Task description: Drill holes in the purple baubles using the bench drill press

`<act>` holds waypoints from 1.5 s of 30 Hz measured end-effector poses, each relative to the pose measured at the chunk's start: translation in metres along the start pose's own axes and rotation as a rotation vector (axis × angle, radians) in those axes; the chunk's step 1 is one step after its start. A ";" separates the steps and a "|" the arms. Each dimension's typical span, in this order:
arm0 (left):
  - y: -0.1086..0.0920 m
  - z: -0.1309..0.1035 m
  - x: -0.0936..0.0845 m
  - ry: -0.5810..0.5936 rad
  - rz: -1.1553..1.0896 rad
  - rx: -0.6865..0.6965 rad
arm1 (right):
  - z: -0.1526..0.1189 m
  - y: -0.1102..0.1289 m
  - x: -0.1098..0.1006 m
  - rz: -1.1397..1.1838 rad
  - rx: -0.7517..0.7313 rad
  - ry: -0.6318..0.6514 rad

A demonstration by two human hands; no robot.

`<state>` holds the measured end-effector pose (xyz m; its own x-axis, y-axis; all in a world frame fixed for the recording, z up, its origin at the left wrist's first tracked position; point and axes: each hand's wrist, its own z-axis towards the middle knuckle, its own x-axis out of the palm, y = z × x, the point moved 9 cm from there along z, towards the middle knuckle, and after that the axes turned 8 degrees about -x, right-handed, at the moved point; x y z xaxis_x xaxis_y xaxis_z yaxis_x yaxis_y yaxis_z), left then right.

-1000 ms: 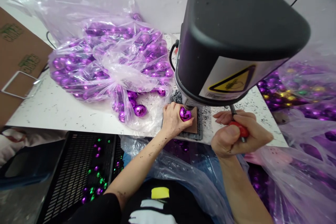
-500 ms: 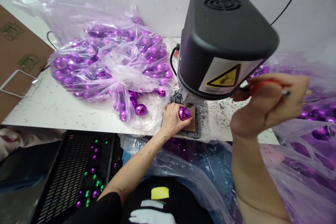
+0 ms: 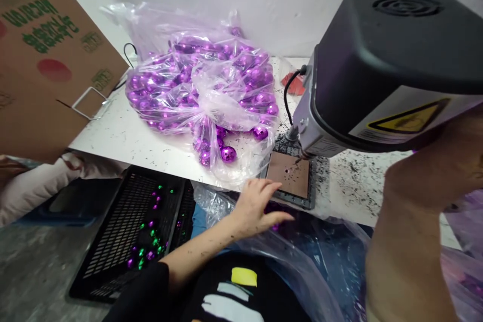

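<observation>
My left hand (image 3: 256, 207) hovers at the front edge of the bench, palm down, thumb and fingers apart, with nothing in it. Just beyond it lies a brown square pad (image 3: 289, 173) with a dark hole, on the base of a bench drill press (image 3: 392, 68). The drill bit (image 3: 299, 160) hangs above the pad. My right hand (image 3: 433, 168) is raised at the right side of the drill head; its fingers are hidden behind the head and cut by the frame edge. One shiny purple ball (image 3: 228, 154) rests left of the pad, by an open plastic bag (image 3: 215, 98) full of such balls.
Black shavings (image 3: 350, 176) litter the white bench. A cardboard box (image 3: 56, 70) stands at the left. Below the bench, a black crate (image 3: 109, 241) holds small purple and green balls. Clear plastic (image 3: 320, 251) drapes over my lap. Another person's sleeve (image 3: 56, 181) shows at far left.
My left hand has let go of the purple ball and drawn back off the pad; the ball is gone from there. The view has swung left, and my right hand's fingers are now hidden.
</observation>
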<state>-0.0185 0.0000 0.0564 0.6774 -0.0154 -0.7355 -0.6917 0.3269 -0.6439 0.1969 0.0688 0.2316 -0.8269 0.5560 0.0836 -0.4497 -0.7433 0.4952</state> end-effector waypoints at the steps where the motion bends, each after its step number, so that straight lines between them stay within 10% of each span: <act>1: 0.008 0.006 -0.016 -0.060 0.023 -0.021 | 0.001 0.000 -0.003 -0.041 0.003 -0.021; 4: 0.050 0.022 -0.068 -0.299 0.286 -0.187 | 0.002 0.000 -0.006 -0.081 0.027 -0.052; 9: 0.099 0.049 -0.076 -0.143 0.524 -0.251 | 0.003 -0.002 -0.005 -0.067 0.111 -0.068; 14: 0.100 0.050 -0.101 -0.304 -0.183 -0.433 | 0.009 0.009 -0.004 -0.119 0.026 -0.063; 19: 0.065 0.049 -0.045 0.118 -1.196 -0.621 | 0.019 0.004 0.004 -0.163 0.013 -0.011; 26: 0.042 0.039 0.024 0.417 -1.538 -0.806 | 0.027 -0.007 0.009 -0.202 0.027 -0.014; 36: 0.054 0.063 0.010 0.130 -0.905 -0.503 | 0.026 -0.012 0.011 -0.144 0.057 -0.010; 45: 0.022 0.080 0.025 0.034 -0.350 -0.128 | 0.025 -0.011 0.012 -0.169 0.034 0.027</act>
<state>0.0029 0.0820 0.0410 0.8711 -0.1379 -0.4714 -0.4469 0.1756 -0.8772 0.2001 0.0931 0.2493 -0.7494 0.6616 -0.0268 -0.5720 -0.6264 0.5295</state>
